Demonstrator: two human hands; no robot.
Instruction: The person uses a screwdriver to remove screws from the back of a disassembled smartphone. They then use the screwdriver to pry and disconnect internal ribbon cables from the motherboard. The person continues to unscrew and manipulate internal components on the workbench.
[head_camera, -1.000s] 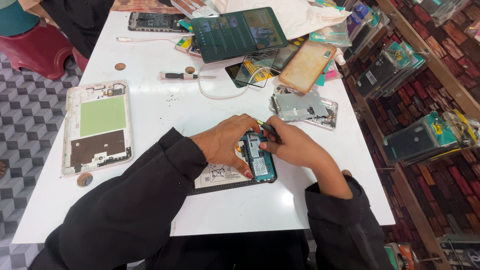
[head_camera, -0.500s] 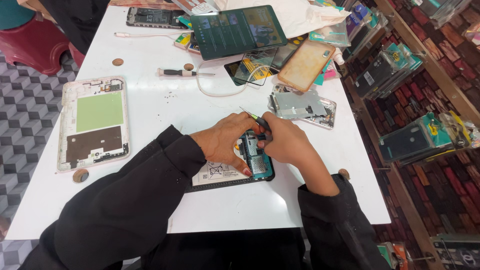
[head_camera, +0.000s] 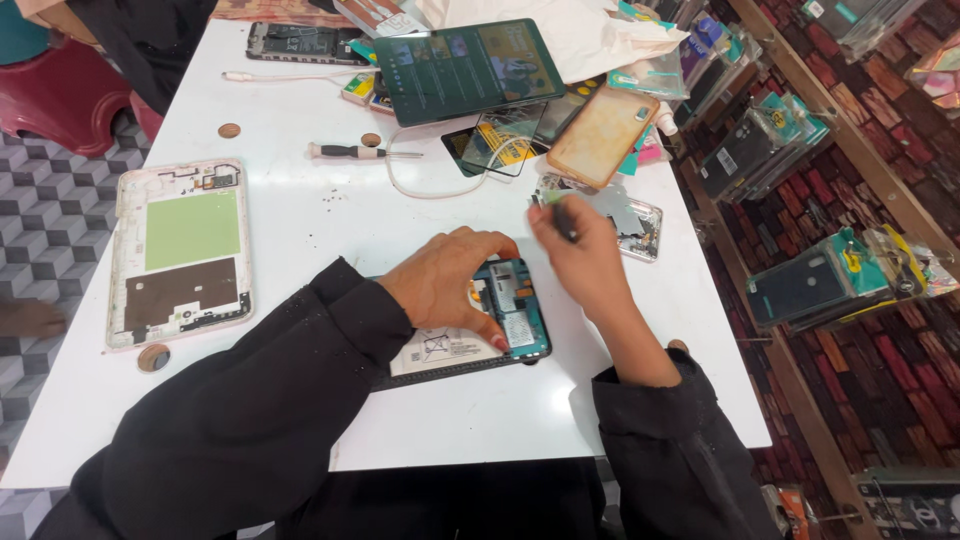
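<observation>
Holding the opened phone (head_camera: 480, 320) flat at centre frame with my left hand (head_camera: 445, 285), fingers spread and pressed on its exposed insides, battery and teal board showing. My right hand (head_camera: 580, 255) is lifted just above and right of the phone, fingers pinched on a thin dark tool (head_camera: 563, 220); cannot tell whether a screw or part sits at its tip. Step in hand, as I judge it: disassembly of the phone's internals, mid-way, with the back already off. Next move probably needs the tool tip set back on a small fastener or connector near the phone's upper edge, with steady downward hold from the left hand so the body does not slide on the white table (head_camera: 300, 230).

Containers: no real tray or box in use. The detached tablet back frame (head_camera: 180, 255) lies at left of frame, open side up, green and brown patches inside, nothing loose in it. A screwdriver (head_camera: 360, 152) lies at upper centre, a tablet (head_camera: 470, 65) above it, and a tan phone case (head_camera: 600, 135) at upper right, seemingly empty.
</observation>
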